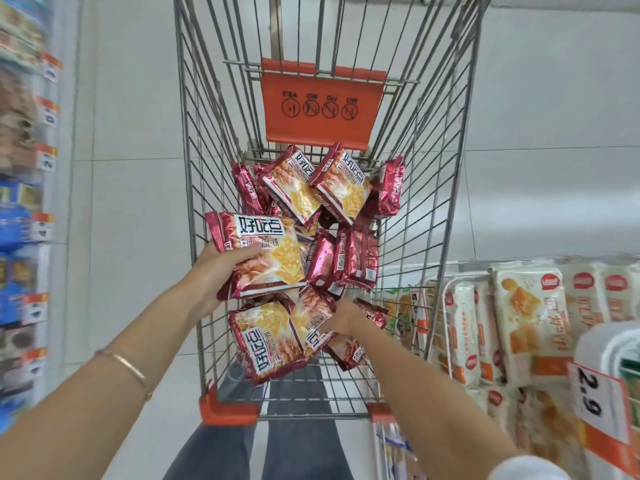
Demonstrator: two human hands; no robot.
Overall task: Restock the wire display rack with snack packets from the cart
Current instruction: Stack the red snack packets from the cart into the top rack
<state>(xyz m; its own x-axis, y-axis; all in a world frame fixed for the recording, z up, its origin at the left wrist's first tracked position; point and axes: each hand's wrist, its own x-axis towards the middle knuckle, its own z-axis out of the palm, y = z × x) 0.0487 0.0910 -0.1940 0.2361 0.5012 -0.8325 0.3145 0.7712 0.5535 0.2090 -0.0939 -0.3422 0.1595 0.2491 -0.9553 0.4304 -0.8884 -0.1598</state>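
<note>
Pale floor tiles (131, 126) of a shop aisle filled the background, seen from above past a wire shopping cart (204, 140). Over the cart's near-left side, the left hand (216, 271) had its thumb across the front of a red-and-yellow cracker packet (266, 254) and its fingers curled behind it, gripping it lifted clear of the heap. A thin gold bangle (126, 365) circled that wrist.

At the cart's near-right side, the right hand (341, 318) reached down among the loose cracker packets (332, 192). Its fingertips were buried between wrappers, so whether they had closed on one could not be told.

The step looked like gathering: one packet in hand, a second being sought. Many lay in the cart, so restocking seemed far from finished. The next move would likely call for a firm pinch on a slippery foil wrapper. Then would come a swing to the right of the cart, where a white wire display rack (446, 299) held upright pale biscuit packs (519, 306) and a price tag reading 2.9 (588, 400).

At the cart's far end hung an orange seat flap (322, 109) with warning symbols. Left of the cart, blurred shelves (20, 209) carried orange price labels. Below the cart's near edge, grey trouser legs (298, 445) showed.
</note>
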